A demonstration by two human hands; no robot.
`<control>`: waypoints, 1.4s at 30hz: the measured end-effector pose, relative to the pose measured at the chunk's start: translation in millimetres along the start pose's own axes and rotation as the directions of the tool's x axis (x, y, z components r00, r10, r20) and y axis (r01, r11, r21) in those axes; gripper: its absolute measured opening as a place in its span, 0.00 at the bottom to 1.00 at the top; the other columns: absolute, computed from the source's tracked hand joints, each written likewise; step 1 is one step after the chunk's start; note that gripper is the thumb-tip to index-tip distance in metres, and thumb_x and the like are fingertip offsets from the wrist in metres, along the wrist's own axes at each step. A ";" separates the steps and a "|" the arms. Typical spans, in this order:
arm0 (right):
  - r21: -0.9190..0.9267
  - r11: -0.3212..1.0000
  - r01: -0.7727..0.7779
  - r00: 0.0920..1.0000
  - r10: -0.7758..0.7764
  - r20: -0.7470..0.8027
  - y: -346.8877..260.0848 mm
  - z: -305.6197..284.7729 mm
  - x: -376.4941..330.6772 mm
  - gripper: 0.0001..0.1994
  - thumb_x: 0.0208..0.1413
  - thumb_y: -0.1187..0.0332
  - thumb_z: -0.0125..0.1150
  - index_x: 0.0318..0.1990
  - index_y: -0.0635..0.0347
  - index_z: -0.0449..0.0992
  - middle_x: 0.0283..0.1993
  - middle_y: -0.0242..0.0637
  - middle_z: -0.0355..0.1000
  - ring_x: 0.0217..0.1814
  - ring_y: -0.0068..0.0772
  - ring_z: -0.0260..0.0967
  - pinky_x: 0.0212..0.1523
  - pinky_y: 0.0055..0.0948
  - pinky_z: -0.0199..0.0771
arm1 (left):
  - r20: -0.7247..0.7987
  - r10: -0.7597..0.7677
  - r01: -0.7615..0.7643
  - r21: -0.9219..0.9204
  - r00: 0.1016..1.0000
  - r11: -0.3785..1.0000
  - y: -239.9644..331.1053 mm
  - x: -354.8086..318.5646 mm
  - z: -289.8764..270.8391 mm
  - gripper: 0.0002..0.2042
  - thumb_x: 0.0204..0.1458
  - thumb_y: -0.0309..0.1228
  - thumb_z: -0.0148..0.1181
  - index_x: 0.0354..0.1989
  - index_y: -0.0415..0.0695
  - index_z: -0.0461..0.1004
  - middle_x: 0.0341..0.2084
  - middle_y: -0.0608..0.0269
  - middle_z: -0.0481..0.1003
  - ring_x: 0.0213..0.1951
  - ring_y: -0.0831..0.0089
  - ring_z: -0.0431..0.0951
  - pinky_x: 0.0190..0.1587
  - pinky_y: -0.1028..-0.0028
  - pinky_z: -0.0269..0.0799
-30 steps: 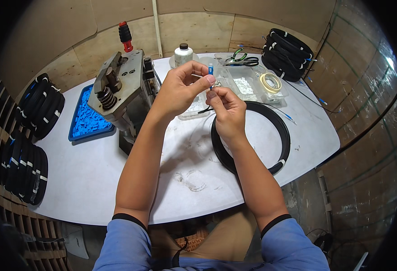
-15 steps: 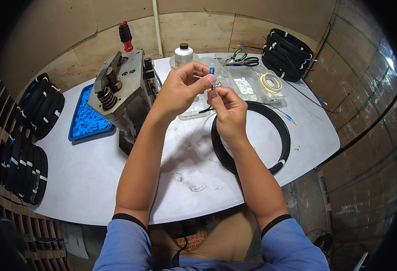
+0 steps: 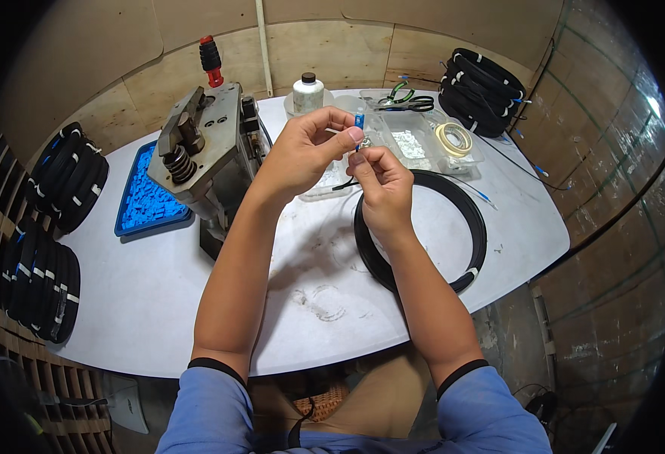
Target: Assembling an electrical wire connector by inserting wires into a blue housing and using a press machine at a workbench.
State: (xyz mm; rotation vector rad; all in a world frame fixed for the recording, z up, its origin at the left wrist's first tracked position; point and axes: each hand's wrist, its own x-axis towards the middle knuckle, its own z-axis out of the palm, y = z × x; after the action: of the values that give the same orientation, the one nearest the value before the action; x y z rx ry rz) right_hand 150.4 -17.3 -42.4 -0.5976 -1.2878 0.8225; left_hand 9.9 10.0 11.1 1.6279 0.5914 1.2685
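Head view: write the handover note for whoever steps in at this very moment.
Left hand pinches a small blue connector piece at its fingertips, above the white round table.
Right hand pinches the thin black cable end just below that piece.
Large black cable coil lies under the right hand; blue tray of blue parts and grey metal hand press sit left.
Done: the connector meets the cable end.
Left: pressing, apparently.

Left hand and right hand are meeting above the white surface, pinching a small blue connector on a thin black cable. A black cable coil is lying just beside them; a metal press is standing left.
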 end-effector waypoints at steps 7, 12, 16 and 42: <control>0.014 1.000 -0.022 1.000 0.022 -0.001 2.3 -2.4 -0.5 0.07 0.58 0.70 0.59 0.34 0.65 0.74 0.31 0.29 0.73 0.34 0.16 0.68 0.38 0.18 0.68 | 0.005 -0.002 0.001 0.034 1.000 0.999 4.0 -0.2 -1.6 0.11 0.56 0.35 0.59 0.40 0.40 0.74 0.34 0.66 0.76 0.36 0.81 0.72 0.40 0.75 0.69; 0.118 0.990 -0.075 0.995 0.066 0.076 -4.2 -2.7 0.5 0.07 0.59 0.70 0.57 0.35 0.65 0.75 0.32 0.30 0.74 0.35 0.17 0.69 0.39 0.19 0.69 | 0.068 -0.014 0.020 -0.095 0.998 0.995 4.8 -1.0 -2.3 0.10 0.58 0.34 0.56 0.41 0.40 0.74 0.36 0.64 0.76 0.37 0.80 0.72 0.40 0.75 0.69; 0.103 0.989 -0.104 0.986 0.089 0.137 -6.9 -1.3 -0.6 0.07 0.59 0.70 0.58 0.35 0.65 0.77 0.31 0.31 0.74 0.35 0.17 0.69 0.39 0.20 0.69 | 0.078 -0.027 0.038 -0.137 0.997 0.990 6.3 -2.1 -4.2 0.10 0.58 0.33 0.54 0.42 0.40 0.75 0.38 0.63 0.75 0.39 0.78 0.73 0.41 0.76 0.68; 0.063 0.998 0.005 1.000 -0.006 0.015 0.5 -2.3 -1.6 0.06 0.57 0.71 0.61 0.32 0.66 0.77 0.29 0.30 0.74 0.31 0.15 0.67 0.35 0.18 0.67 | 0.046 0.007 -0.007 -0.012 0.999 1.000 7.9 -3.5 -2.2 0.09 0.56 0.33 0.59 0.39 0.40 0.75 0.35 0.66 0.76 0.39 0.80 0.72 0.45 0.77 0.66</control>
State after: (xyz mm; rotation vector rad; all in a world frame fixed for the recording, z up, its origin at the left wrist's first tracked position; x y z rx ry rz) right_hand 152.4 -18.3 -44.1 -0.5381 -1.2721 0.8616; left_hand 5.4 4.6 16.5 1.6461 0.5492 1.2344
